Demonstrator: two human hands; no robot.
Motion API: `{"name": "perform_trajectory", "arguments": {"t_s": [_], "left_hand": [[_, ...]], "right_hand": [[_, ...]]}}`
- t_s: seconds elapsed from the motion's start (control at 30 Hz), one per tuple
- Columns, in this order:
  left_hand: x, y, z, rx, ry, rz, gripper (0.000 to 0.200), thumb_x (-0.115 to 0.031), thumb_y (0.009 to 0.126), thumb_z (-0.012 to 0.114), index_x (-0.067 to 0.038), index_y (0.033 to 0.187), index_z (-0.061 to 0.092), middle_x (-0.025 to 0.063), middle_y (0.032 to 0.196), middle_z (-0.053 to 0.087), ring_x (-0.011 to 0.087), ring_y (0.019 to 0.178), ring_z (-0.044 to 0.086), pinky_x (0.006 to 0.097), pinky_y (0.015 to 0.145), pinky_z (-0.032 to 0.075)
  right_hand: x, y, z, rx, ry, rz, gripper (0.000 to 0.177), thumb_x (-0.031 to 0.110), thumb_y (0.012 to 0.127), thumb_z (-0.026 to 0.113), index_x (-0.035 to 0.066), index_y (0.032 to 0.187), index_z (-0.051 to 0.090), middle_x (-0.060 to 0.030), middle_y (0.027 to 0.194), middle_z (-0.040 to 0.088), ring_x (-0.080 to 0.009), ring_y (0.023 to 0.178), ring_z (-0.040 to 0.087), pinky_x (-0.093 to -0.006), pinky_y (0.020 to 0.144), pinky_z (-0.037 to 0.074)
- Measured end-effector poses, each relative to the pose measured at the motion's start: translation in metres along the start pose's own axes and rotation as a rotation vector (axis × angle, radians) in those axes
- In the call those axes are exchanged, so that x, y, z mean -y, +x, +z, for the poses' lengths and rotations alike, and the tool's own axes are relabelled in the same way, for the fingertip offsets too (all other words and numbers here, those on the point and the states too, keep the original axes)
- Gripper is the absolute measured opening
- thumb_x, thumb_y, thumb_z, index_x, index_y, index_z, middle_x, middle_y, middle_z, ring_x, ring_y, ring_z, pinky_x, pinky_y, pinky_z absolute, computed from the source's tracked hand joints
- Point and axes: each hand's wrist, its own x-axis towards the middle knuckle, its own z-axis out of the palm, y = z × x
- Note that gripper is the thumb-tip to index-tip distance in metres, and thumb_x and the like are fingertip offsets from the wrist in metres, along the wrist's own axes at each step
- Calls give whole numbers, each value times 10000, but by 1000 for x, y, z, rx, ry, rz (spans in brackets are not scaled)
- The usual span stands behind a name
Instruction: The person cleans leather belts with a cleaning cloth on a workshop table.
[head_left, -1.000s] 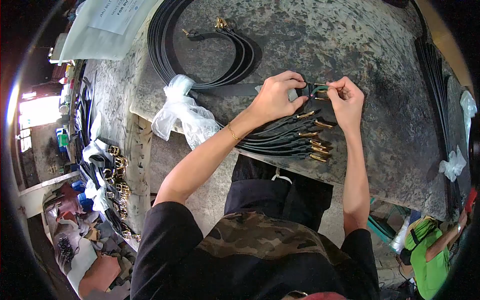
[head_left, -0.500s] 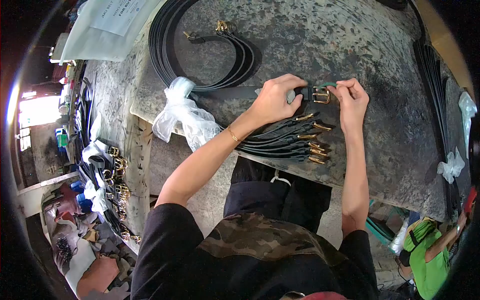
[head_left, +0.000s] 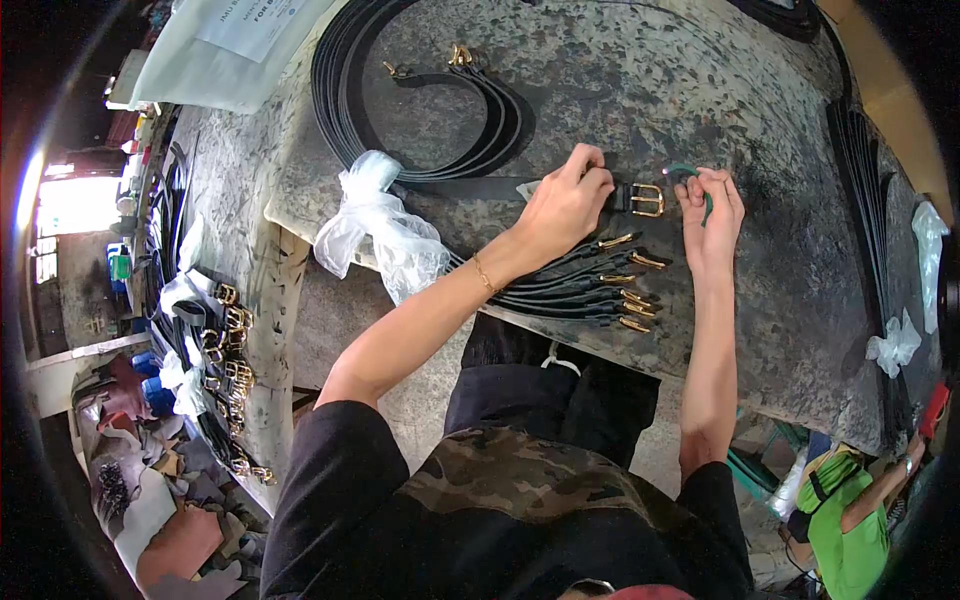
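Observation:
A black belt [head_left: 460,187] with a gold buckle [head_left: 647,200] lies across the worktable. My left hand [head_left: 565,205] is closed on the belt just left of the buckle, fingers bent together over the strap. A scrap of pale grey material [head_left: 527,189] pokes out beside that hand. To the right of the buckle, my right hand [head_left: 713,215] holds a thin curved green strip [head_left: 683,168] with a pale tip, its other end hanging past the fingers. Just below the left hand, a bundle of black belts [head_left: 560,280] shows several gold buckles at its right end.
Coiled black belts [head_left: 335,100] lie at the back left, near a clear plastic wrap [head_left: 375,225] at the table edge. More belts [head_left: 865,190] run along the right side. Buckled belts [head_left: 215,350] hang at left above leather scraps [head_left: 180,545]. A person in green [head_left: 850,530] is at lower right.
My right hand has drawn the green strip away from the buckle and turned palm up. My left hand has shifted slightly, and its fingers have closed more over the belt.

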Motion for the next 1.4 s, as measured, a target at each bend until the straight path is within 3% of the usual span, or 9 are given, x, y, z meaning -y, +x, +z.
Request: {"name": "perform_trajectory", "arguments": {"t_s": [0.13, 0.23, 0.33, 0.47, 0.77, 1.1, 1.2, 1.27, 1.4], "left_hand": [[5, -8, -7, -48, 78, -88, 86, -12, 840, 660, 28, 888, 600, 140, 1031, 522, 336, 732, 621, 421, 650, 506], [8, -10, -7, -66, 89, -113, 84, -14, 838, 656, 24, 885, 597, 140, 1031, 525, 338, 723, 610, 414, 642, 498], [9, -9, -9, -42, 53, -157, 91, -16, 831, 658, 20, 887, 595, 141, 1033, 530, 342, 733, 603, 408, 638, 493], [11, -9, -9, -52, 13, -150, 96, -17, 823, 660, 11, 891, 599, 142, 1034, 538, 351, 783, 598, 417, 661, 490], [11, -9, -10, -26, -11, -185, 96, -30, 824, 659, 7, 892, 603, 138, 1023, 550, 357, 814, 596, 413, 675, 492], [11, -9, -12, -23, -12, -166, 136, -58, 829, 662, 9, 919, 586, 154, 1035, 542, 374, 872, 592, 421, 721, 492], [-1, -11, -30, 33, -65, -162, 200, -54, 799, 649, 11, 960, 550, 171, 1055, 512, 389, 948, 570, 428, 788, 480], [-8, -16, -53, 256, -164, -174, 255, -36, 756, 625, 13, 982, 518, 178, 1070, 487, 385, 1003, 553, 425, 838, 466], [3, -21, -58, 347, -160, -115, 318, 44, 697, 607, 2, 1012, 589, 170, 1089, 515, 359, 1038, 564, 403, 865, 476]], "right_hand": [[-11, 1, 12, 121, 34, 33, 36, 29, 919, 573, -6, 911, 573, -19, 759, 485, -100, 671, 497, -368, 814, 525], [-22, 0, 24, 173, -247, -120, 60, 24, 923, 610, -28, 898, 591, -74, 914, 633, -153, 820, 663, -267, 702, 511], [-23, -6, 24, 200, -543, -199, 59, 21, 919, 614, -29, 898, 592, -57, 869, 635, -135, 815, 661, -258, 719, 514], [-31, -10, 28, 198, -597, -288, 56, 15, 890, 644, -15, 867, 603, 21, 741, 574, -22, 664, 512, -206, 594, 407], [-30, -12, 30, 217, -699, -325, 65, 4, 847, 656, -9, 833, 593, 62, 652, 448, -14, 616, 367, -210, 547, 318], [-32, -8, 27, 217, -788, -330, 71, 16, 853, 663, -10, 843, 597, 55, 662, 484, -19, 614, 407, -205, 559, 332], [-28, -8, 30, 173, -631, -301, 52, 14, 886, 637, -19, 861, 605, 18, 720, 558, -40, 648, 510, -213, 614, 433], [-25, -5, 30, 115, -420, -173, 58, 7, 917, 602, -34, 876, 604, -34, 802, 608, -92, 702, 595, -246, 715, 523], [-27, -1, 26, 134, -256, -138, 70, -10, 924, 572, -38, 863, 593, -46, 805, 564, -108, 737, 593, -336, 855, 584]]}}
